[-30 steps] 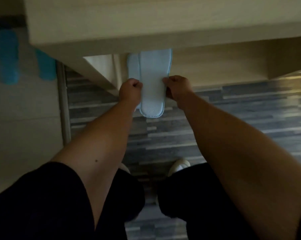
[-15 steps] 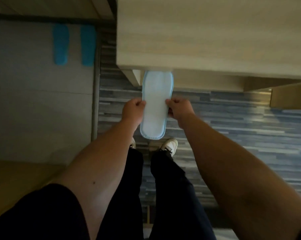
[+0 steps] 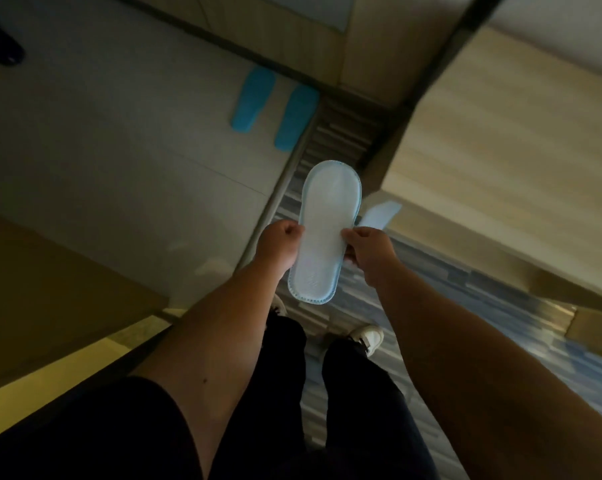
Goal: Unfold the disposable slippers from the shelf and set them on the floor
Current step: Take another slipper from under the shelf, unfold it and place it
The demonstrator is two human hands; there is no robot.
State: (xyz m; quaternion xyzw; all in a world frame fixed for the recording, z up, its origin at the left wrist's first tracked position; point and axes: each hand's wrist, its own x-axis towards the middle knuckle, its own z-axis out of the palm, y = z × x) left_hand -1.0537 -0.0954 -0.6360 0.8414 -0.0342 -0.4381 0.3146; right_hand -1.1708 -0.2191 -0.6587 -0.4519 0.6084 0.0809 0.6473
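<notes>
Above my white shoes [image 3: 368, 337] on the striped floor [image 3: 448, 296], my left hand [image 3: 280, 245] and right hand [image 3: 370, 252] pinch opposite edges of a flat pale-blue slipper [image 3: 322, 233]. Beyond, a second slipper [image 3: 379, 214] pokes from under the wooden shelf [image 3: 500, 161]; farther left, two blue slippers [image 3: 275, 109] lie on tile.

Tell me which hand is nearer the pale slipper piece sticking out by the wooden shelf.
Right. The right hand grips the held slipper just below that slipper piece; the left hand grips the slipper's opposite edge, farther away.
</notes>
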